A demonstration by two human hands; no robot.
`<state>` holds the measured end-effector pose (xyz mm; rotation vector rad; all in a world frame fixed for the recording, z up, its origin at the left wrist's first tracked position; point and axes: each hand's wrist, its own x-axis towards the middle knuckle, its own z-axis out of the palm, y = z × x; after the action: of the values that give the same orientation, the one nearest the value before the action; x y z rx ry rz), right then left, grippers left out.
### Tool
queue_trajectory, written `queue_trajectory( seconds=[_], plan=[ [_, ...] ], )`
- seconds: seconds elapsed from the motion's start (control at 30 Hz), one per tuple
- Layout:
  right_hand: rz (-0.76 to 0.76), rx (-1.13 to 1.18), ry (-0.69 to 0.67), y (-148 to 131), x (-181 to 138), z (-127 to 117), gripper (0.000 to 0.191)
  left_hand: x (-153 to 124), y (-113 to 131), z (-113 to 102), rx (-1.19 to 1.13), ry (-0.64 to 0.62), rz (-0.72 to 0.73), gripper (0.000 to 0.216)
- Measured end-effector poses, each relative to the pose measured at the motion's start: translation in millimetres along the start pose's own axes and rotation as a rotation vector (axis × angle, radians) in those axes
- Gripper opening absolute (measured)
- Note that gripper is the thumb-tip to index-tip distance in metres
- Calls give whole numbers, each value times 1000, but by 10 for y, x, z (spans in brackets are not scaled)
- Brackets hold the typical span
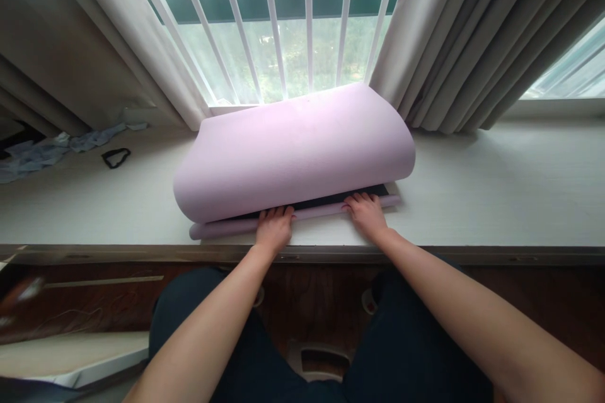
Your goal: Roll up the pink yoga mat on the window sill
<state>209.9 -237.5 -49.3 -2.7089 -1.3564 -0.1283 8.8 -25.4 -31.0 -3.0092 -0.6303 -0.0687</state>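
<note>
A pink mat, like a yoga mat, lies on the white window ledge, its large part curving up and folding over toward the window. Along the front, its near edge is turned into a thin tight roll, and a strip of dark underside shows behind it. My left hand has its fingers curled over this roll near the middle. Farther right, my right hand grips the same roll, fingers bent over it. Both thumbs press against the roll, and the fingertips are partly hidden.
Grey curtains hang on both sides of the barred window behind the mat. A black band and crumpled pale cloth lie on the ledge at left. The ledge's front edge runs just before my knees.
</note>
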Motion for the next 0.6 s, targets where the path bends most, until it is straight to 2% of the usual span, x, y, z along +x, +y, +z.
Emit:
queue_trajectory(
  seconds=[0.13, 0.4, 0.6],
  plan=[
    [-4, -21, -52, -16, -4, -57, 39, 14, -43, -57, 12, -72, 17, 35],
    [-52, -15, -97, -9, -148, -116, 36, -94, -63, -67, 30, -111, 50, 38],
    [-71, 3, -32, 39, -203, -21, 39, -165, -98, 54, 6, -25, 89, 42]
  ],
)
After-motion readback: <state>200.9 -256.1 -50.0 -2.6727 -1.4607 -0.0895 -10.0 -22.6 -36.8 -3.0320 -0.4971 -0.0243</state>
